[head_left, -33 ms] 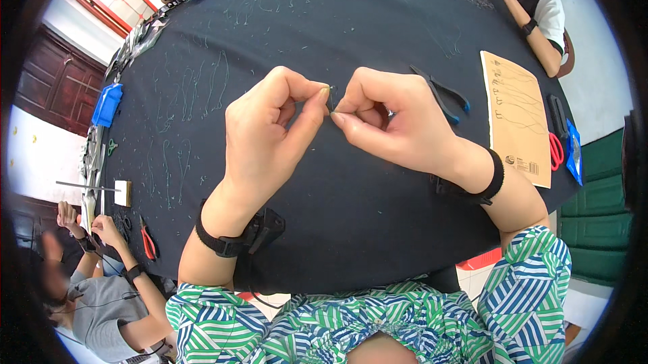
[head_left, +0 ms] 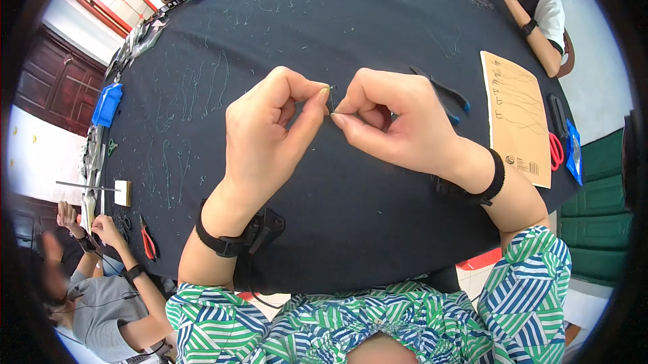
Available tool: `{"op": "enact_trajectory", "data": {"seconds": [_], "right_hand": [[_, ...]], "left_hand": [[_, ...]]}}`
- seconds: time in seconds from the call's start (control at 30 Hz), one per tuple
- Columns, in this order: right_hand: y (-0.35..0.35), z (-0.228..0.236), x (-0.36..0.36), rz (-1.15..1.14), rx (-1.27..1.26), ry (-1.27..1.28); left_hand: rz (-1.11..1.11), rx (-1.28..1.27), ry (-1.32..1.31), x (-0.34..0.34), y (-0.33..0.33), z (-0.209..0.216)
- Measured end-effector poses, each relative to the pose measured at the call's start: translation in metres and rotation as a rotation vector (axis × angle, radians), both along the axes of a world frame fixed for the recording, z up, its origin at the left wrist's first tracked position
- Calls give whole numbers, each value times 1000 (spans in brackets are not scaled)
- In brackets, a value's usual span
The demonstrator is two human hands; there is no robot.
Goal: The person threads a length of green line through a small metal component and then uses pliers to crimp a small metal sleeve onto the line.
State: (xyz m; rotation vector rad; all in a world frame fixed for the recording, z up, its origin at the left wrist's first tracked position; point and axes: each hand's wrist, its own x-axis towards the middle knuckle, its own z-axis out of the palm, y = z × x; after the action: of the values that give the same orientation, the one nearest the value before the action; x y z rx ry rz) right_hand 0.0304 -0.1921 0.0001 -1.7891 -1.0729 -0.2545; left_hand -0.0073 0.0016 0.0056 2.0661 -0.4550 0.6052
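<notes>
Over the middle of the dark table, both my hands meet in fingertip pinches. My left hand [head_left: 273,117] closes thumb and forefinger on a thin dark strand [head_left: 331,99], with a small loop or bend showing at its upper end. My right hand [head_left: 398,117] pinches the strand's lower end, just beside the left fingertips. Whether it is wire or thread is too fine to tell. Pliers with blue-tipped handles [head_left: 449,97] lie behind my right hand, partly hidden by it.
Thin greenish strands [head_left: 219,84] lie scattered on the black tablecloth [head_left: 351,229]. To the right are a tan sheet [head_left: 516,121] with strands on it, red-handled scissors [head_left: 555,151] and a blue packet [head_left: 574,151]. Red pliers [head_left: 147,239] lie at left. Co-workers sit around the table.
My right hand has shifted very slightly, its fingers curling a little differently. The left hand and the strand look the same.
</notes>
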Motion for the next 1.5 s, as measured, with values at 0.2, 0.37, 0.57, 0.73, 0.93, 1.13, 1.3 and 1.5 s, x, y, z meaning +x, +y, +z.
{"op": "enact_trajectory", "data": {"seconds": [0.2, 0.37, 0.57, 0.73, 0.93, 1.13, 1.3, 1.5], "right_hand": [[-2, 12, 3, -108, 25, -194], [-8, 11, 13, -72, 56, -1], [-6, -2, 23, 170, 86, 518], [-1, -8, 16, 281, 116, 694], [1, -9, 7, 105, 47, 312], [0, 9, 6, -62, 67, -346], [-8, 12, 12, -98, 60, -132], [-8, -1, 23, 89, 72, 415]], "left_hand": [[-50, 54, 7, -2, -1, 7], [-109, 162, -54, -2, -1, 9], [-101, 129, -63, -1, 0, 6], [-73, 118, -84, 0, 0, 4], [-35, 146, -100, 1, 6, 2], [-49, 167, -135, 1, 2, 6], [-71, 186, -131, 0, 1, 5], [-72, 214, -171, 0, 0, 6]]}}
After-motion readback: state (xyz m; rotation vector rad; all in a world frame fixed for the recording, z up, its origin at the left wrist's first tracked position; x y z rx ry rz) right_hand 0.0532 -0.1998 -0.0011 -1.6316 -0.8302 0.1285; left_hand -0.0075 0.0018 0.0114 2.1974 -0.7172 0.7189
